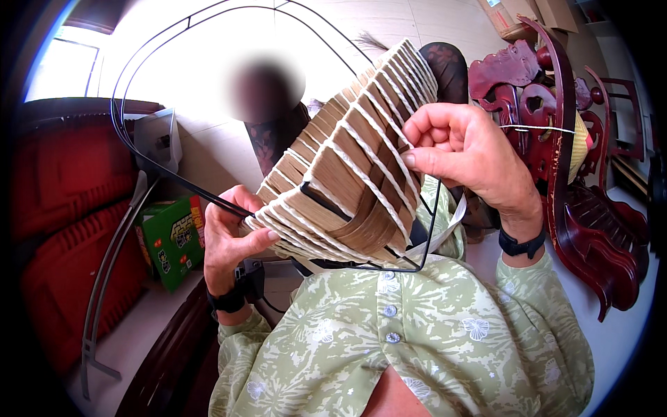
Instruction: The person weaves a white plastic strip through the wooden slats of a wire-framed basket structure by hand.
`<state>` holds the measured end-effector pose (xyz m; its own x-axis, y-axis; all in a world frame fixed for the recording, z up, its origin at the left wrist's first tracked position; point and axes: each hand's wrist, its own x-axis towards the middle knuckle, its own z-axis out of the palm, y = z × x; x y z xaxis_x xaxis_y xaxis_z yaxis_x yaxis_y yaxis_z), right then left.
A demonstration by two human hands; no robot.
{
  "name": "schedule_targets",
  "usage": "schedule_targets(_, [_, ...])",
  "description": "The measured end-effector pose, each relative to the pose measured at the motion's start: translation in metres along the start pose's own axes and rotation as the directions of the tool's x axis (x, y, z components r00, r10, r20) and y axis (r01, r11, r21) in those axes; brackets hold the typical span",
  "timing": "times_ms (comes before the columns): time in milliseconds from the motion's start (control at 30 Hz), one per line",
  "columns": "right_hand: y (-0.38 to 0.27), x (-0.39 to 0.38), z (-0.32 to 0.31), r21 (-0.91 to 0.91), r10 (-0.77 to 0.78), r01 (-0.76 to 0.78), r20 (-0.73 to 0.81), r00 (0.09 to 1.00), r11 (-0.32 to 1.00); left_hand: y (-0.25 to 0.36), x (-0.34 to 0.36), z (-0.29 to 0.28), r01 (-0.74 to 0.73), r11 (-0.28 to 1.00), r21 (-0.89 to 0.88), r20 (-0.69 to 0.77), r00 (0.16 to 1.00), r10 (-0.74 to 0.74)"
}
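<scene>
A basket (351,170) of flat brown strips bound with rows of white cord is tilted in front of my chest. Its black wire frame (436,212) shows at the near right corner. A long double-wire black handle (189,184) loops out from it to the far left. My left hand (229,233) is closed round the basket's left corner, the thumb lying over the cords. At the right side, my right hand (465,149) is closed in a pinch, thumb and forefinger at a white cord (396,137). The fingertips partly hide that cord.
A red cushioned seat (76,236) and a green box (170,240) lie to the left, beside a curved grey metal piece (108,285). Carved dark-red wooden furniture (559,167) stands at the right. Cardboard boxes (511,21) are behind it. Another person (267,97) is across from me.
</scene>
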<state>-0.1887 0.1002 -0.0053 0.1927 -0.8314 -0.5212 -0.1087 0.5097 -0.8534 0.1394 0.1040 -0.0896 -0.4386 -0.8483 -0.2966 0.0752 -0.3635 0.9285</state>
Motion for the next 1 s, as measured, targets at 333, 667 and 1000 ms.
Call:
schedule_targets(333, [0.024,0.000,0.012,-0.276,-0.262,0.200,-0.213,0.941,0.940,-0.002,0.000,-0.001,0.005,1.000,0.002,-0.001,1.000,-0.005])
schedule_targets(667, [0.012,0.006,0.008,0.089,-0.041,0.055,-0.146,0.988,0.994,0.000,0.000,0.000,0.013,1.000,0.022,-0.013,1.000,-0.013])
schedule_targets(1000, [0.012,0.005,0.003,0.132,-0.024,0.036,-0.089,0.996,0.991,0.000,-0.001,0.002,0.019,0.999,0.026,-0.034,0.999,-0.018])
